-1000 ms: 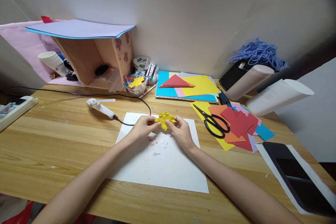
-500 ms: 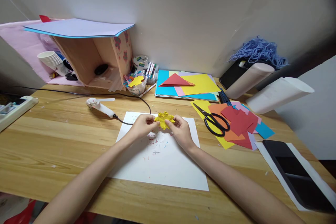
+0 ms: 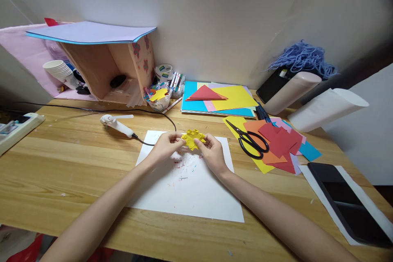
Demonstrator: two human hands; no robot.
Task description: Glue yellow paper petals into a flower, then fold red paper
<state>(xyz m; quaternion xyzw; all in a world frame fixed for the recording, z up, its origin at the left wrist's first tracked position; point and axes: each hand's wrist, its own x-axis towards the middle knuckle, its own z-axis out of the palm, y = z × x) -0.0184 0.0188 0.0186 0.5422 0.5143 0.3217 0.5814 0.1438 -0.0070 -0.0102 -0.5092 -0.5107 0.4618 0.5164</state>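
Note:
Between my two hands is a yellow folded paper flower [image 3: 192, 138] with pointed, creased edges, held just over a white sheet of paper [image 3: 196, 196]. My left hand [image 3: 167, 146] pinches its left edge between thumb and fingers. On the opposite side, my right hand [image 3: 213, 153] grips the right edge, its thumb resting on the flower's front. Marker smudges dot the white sheet below. A white glue gun [image 3: 118, 126] lies left of the sheet, and black-handled scissors [image 3: 250, 139] rest on coloured paper at the right.
Coloured paper pieces [image 3: 284, 141] spread to the right, beside a black phone [image 3: 346, 200]. At the back are stacked coloured sheets [image 3: 236, 97], a tub of scraps [image 3: 159, 100] and an open cardboard box [image 3: 143, 65]. A black cord [image 3: 123, 109] crosses the table; a power strip [image 3: 23, 129] lies far left.
The yellow paper flower has risen and shifted very slightly to the right, with both hands still holding its edges. Everything else stays in place.

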